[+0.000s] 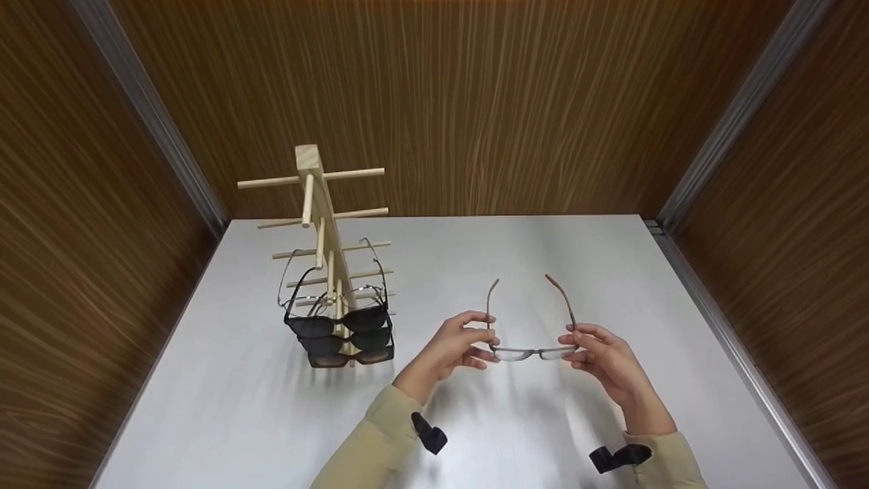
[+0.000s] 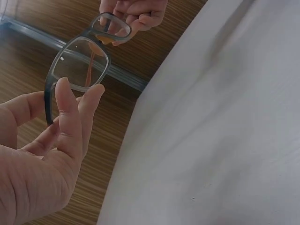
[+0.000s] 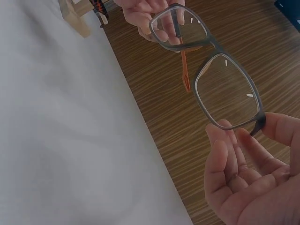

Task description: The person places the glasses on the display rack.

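A pair of eyeglasses (image 1: 534, 354) with a grey frame, clear lenses and orange-tipped temples is held in the air above the white table. Both temples are unfolded and point away from me. My left hand (image 1: 463, 343) pinches the left hinge area between thumb and fingers. On the opposite side, my right hand (image 1: 606, 358) grips the other hinge the same way. The left wrist view shows the lenses (image 2: 80, 63) close up, with the left fingertips at the rim. From the right wrist, the grey frame (image 3: 213, 44) appears tilted, its near corner between thumb and fingers.
Left of my hands stands a wooden display rack (image 1: 326, 224) with pegs sticking out. Several glasses, among them dark sunglasses (image 1: 344, 322), hang on its lower part. Wood-grain panels (image 1: 434, 109) enclose the white table (image 1: 224, 421) at the back and sides.
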`<state>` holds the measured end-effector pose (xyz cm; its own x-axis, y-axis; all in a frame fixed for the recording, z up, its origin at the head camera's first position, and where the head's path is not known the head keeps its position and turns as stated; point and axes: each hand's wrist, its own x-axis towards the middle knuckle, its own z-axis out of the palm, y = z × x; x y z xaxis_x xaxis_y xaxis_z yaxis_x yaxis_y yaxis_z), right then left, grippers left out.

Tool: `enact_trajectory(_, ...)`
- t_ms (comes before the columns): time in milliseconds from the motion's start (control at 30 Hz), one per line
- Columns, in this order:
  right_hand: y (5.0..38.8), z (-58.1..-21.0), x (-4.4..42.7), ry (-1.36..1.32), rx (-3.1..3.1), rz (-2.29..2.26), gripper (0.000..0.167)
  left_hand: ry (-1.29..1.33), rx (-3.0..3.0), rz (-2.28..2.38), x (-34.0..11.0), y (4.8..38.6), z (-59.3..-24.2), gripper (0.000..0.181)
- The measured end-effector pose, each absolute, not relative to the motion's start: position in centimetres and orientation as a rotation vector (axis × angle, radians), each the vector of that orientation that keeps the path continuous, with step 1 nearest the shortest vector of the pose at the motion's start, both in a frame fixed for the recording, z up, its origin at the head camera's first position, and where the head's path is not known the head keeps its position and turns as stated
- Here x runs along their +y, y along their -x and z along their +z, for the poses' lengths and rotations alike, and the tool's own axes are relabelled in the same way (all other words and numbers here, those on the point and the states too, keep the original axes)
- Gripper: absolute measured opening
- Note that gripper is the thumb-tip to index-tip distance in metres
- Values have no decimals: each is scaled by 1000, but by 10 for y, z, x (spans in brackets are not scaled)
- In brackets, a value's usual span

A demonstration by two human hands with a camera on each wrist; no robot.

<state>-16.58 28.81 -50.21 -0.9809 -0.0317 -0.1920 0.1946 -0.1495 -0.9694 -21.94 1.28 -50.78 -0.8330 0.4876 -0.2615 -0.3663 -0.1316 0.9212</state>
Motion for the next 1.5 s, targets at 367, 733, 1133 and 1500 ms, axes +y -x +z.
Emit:
enact_trajectory(367, 165, -485, 269, -38, 1961, -2271, 23, -225, 1619, 2067, -15, 204, -485, 36)
enact_trajectory(733, 163, -467, 255, 83, 1955, -2273, 20, -290, 1674, 2073, -34, 195, -466, 36)
enact_trajectory(1133, 160, -446, 232, 208, 1927, -2295, 20, -349, 1785, 2081, -57, 183, -440, 36)
enact_trajectory(1500, 159, -428, 214, 369, 1916, -2283, 20, -430, 1910, 2093, -80, 164, -416, 39)
